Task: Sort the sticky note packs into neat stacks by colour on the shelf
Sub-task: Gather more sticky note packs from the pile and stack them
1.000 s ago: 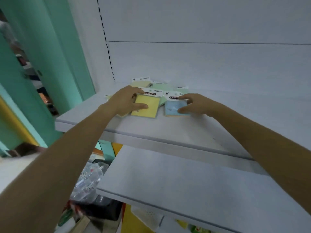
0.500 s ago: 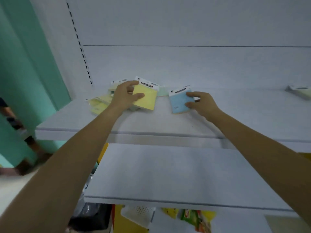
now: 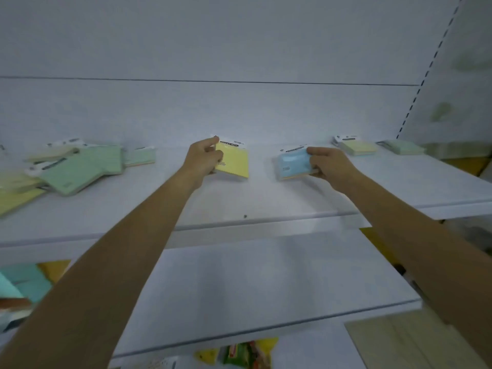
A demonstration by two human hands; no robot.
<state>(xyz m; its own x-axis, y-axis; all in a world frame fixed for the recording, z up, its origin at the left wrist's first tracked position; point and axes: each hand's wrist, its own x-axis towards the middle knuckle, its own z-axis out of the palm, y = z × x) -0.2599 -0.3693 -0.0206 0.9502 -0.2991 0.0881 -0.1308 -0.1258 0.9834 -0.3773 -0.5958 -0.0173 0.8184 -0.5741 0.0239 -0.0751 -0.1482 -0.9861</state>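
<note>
My left hand point(image 3: 205, 158) grips a yellow sticky note pack point(image 3: 233, 161), held upright just above the upper white shelf point(image 3: 239, 201). A light blue sticky note pack point(image 3: 292, 163) is in my right hand point(image 3: 327, 162), tilted over the shelf's middle right. At the left end lies a loose pile of green packs point(image 3: 80, 169) and yellow packs point(image 3: 16, 193). Towards the right end sit a yellow pack point(image 3: 358, 147) and a green pack point(image 3: 403, 147), side by side.
A lower white shelf point(image 3: 253, 283) juts out below my arms. The white back panel point(image 3: 239, 110) closes the shelf behind, and a slotted upright point(image 3: 423, 75) stands at the right. Coloured snack packets point(image 3: 239, 354) show underneath. A wooden surface point(image 3: 412, 342) is at lower right.
Both hands have lifted their packs and carried them rightward, away from the pile, which now lies far to the left. The right-end packs have come into view.
</note>
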